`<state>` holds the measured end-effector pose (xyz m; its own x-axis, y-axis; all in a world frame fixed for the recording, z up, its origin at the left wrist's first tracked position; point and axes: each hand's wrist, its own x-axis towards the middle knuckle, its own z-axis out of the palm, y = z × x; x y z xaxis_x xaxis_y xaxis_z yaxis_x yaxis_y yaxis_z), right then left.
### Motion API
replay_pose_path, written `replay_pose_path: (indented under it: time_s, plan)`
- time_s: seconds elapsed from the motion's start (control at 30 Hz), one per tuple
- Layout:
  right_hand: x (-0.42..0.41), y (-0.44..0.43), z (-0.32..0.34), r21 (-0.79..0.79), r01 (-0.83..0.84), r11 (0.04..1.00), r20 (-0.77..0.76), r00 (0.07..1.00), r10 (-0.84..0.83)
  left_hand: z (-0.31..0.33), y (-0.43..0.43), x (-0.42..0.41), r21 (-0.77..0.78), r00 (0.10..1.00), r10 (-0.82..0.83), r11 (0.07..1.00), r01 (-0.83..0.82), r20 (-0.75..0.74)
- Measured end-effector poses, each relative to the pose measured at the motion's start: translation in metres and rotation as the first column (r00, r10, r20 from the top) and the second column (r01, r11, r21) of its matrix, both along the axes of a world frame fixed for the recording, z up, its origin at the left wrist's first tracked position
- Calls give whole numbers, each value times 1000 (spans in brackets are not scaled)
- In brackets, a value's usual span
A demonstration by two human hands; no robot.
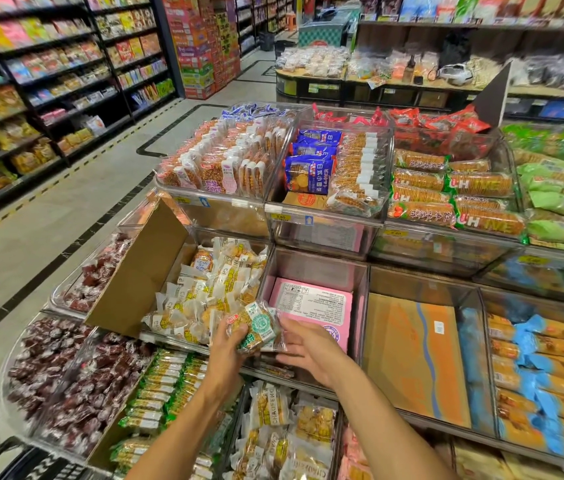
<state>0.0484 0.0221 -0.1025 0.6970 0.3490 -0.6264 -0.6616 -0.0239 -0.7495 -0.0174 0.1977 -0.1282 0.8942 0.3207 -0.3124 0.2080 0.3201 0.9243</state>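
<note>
Snack packets [259, 327] sit gripped in left hand [228, 344], right hand [308, 351] open beside them, between cardboard flap [138, 271] and pink box [311, 303].

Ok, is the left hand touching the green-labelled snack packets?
Touching. The head view shows the left hand gripping the green-labelled snack packets, with its fingers curled round their left edge and no gap between them.
</note>
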Motion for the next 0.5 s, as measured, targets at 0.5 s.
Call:
replay_pose_path:
  time_s: [0.5]
  plan:
    - [-7, -9, -2, 110, 150, 983, 160, 973, -166, 11, -1, -3, 98, 997, 43, 994, -49, 58]
